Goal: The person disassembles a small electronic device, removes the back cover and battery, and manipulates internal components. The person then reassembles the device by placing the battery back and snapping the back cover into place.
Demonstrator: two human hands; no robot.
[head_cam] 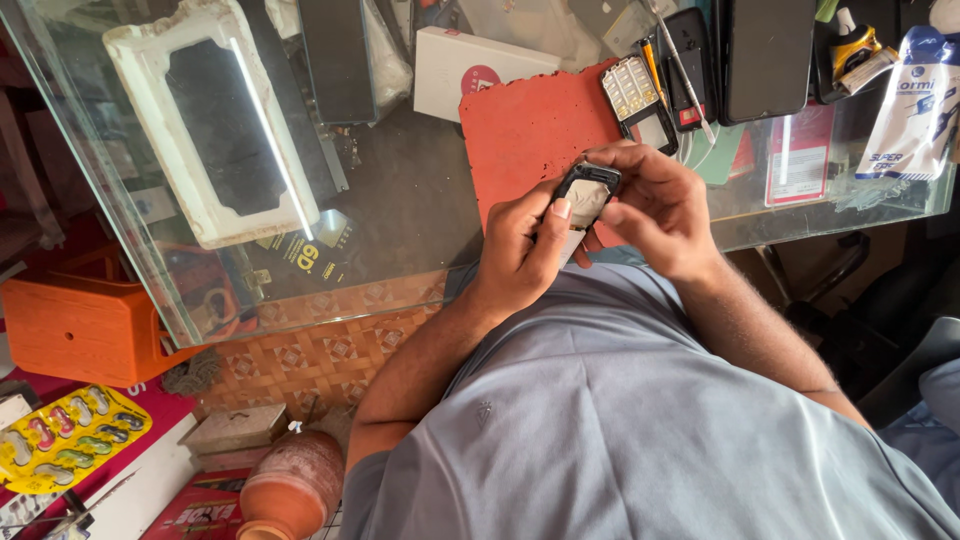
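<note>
Holding a small dark phone shell [587, 190] between them, both hands sit just above the near edge of the glass counter [400, 200], over the person's grey shirt [620, 420]. The left hand [520, 250] has its grip closed around the lower part of the shell, thumb laid flat on the pale inner panel. The right hand [660, 205] is curled over the shell's far and right side, fingers pinching its rim, so its grip is closed on the same piece. The shell is tilted up toward the camera, its open side showing.

Just beyond the hands lies a red mat [520, 130] on the counter, and the shell overlaps its near edge in this view. At the mat's far right corner rests a keypad phone frame [638, 100], with a dark phone [765, 55] to its right. A white box [470, 65] sits far of the mat. Well to the left a white foam tray [190, 110] lies on the glass. At far right are a white and blue pouch [915, 100] and a small yellow bottle [855, 50]. Below the counter to the left stand an orange crate [75, 330] and a clay pot [295, 490].
</note>
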